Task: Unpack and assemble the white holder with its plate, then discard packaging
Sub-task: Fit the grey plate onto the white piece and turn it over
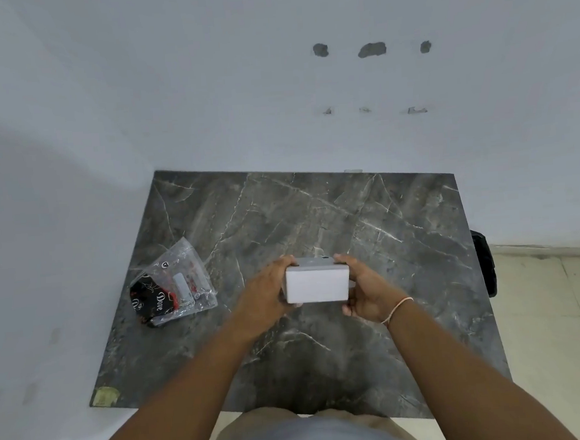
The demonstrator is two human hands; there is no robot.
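A white box-shaped holder is held above the middle of the dark marble table. My left hand grips its left end and my right hand grips its right end, with fingers over the far top edge. A grey face of the holder shows along its far side. A clear plastic bag lies on the table to the left, with black and red printed packaging and a small white strip inside it. Whether a plate sits in the holder cannot be told.
The table stands in a corner against a white wall with patched holes. A black object sits on the floor beyond the table's right edge. A yellowish sticker marks the near left corner.
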